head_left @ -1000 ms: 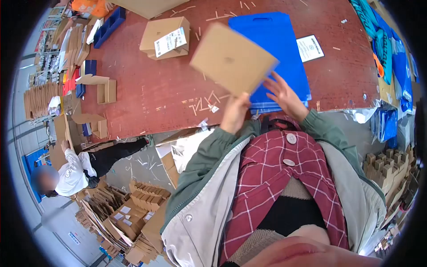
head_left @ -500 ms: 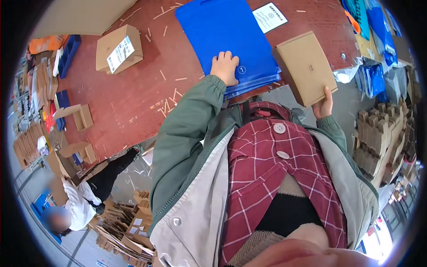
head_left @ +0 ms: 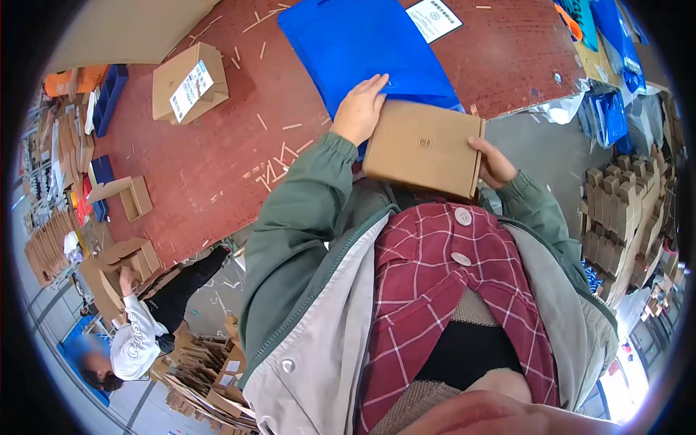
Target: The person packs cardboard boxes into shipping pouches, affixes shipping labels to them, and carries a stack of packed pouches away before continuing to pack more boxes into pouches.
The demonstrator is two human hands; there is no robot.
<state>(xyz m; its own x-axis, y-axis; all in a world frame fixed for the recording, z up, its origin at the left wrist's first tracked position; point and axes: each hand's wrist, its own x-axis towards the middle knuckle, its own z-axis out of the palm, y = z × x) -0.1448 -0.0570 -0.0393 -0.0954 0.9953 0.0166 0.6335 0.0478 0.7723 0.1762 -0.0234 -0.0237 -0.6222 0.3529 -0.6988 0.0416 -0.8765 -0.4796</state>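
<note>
A closed brown cardboard box (head_left: 424, 145) with a small printed mark is in front of my body, over the table's near edge. My right hand (head_left: 495, 161) grips its right side, thumb on top. My left hand (head_left: 362, 107) is at the box's far left corner, its fingers closed on the near edge of a blue bag (head_left: 355, 47). The fingertips are partly hidden against the bag. The bag lies flat on the table, its near edge raised against the far side of the box, where I cannot see whether the box is inside it.
The red table (head_left: 217, 159) has wooden sticks scattered on it. A labelled carton (head_left: 190, 83) stands at left, and a printed sheet (head_left: 433, 18) lies beyond the bag. Stacked cardboard (head_left: 620, 217) is at right. A person (head_left: 138, 337) handles an open box at lower left.
My right hand has brought the box leftward, turning it to meet the bag's near edge. My left hand has shifted slightly left, and the bag's edge has risen.
</note>
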